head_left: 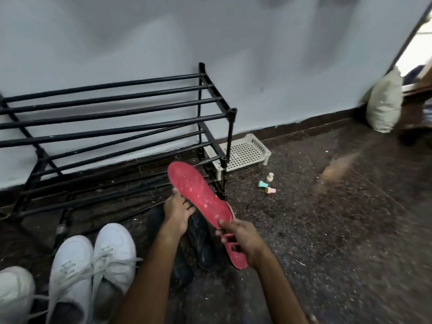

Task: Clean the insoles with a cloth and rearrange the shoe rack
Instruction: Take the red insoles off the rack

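A red insole, speckled with pale dust, is held tilted above the floor in front of the black shoe rack. My left hand grips its left edge near the middle, thumb on top. My right hand pinches its heel end. More red insole shows below that hand; whether it is the same insole or a second one, I cannot tell. A pair of black shoes lies on the floor under my hands. The rack's bars carry nothing. No cloth is in view.
A pair of white sneakers stands at the lower left, with another white shoe at the frame edge. A white perforated plastic tray sits by the wall right of the rack. Small pastel pieces lie near it. A pale sack leans at the far right.
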The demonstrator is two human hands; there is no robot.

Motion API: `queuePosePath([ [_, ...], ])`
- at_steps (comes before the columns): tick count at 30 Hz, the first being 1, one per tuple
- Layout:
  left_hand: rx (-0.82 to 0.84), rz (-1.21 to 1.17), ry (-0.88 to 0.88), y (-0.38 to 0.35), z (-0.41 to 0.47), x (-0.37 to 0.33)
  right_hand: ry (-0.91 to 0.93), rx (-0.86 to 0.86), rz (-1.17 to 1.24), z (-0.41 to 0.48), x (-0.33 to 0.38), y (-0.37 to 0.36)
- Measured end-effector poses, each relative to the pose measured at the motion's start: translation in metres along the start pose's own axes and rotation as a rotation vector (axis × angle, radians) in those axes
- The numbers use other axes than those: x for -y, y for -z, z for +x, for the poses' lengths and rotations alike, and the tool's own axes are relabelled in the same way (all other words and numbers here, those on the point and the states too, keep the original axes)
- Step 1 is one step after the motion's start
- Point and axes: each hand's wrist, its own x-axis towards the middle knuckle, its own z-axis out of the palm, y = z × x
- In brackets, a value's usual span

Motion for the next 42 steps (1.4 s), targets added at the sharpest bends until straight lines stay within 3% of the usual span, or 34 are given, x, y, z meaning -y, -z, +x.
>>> queuePosePath([
  [3,-0.041,0.103,0.011,-0.012,-0.007,0.025,-0.031,0.022,-0.042,-0.011,-0.021,0.030],
  [9,0.111,0.297,0.093,-0.038,-0.024,0.081,-0.147,-0.020,-0.179,-0.011,-0.059,0.089],
  [18,0.212,0.483,0.160,-0.090,0.009,0.131,-0.199,-0.318,0.127,0.016,-0.092,0.140],
  [22,0.224,0.880,0.073,-0.103,0.036,0.159,-0.211,-0.383,0.192,0.032,-0.118,0.142],
  [25,0.166,1.260,-0.097,-0.106,0.051,0.168,-0.232,-0.377,0.060,0.047,-0.138,0.140],
  [28,0.105,1.540,-0.216,-0.122,0.029,0.144,-0.303,-0.320,-0.220,0.058,-0.134,0.146],
  [32,0.097,1.605,-0.325,-0.134,0.020,0.123,-0.415,-0.232,-0.625,0.062,-0.102,0.160],
  [35,0.087,1.489,-0.370,-0.132,0.034,0.119,-0.235,-0.346,-0.807,0.075,-0.051,0.162],
  [42,0.124,1.343,-0.445,-0.150,0.080,0.121,0.317,-0.379,-1.052,0.209,0.078,0.122],
])
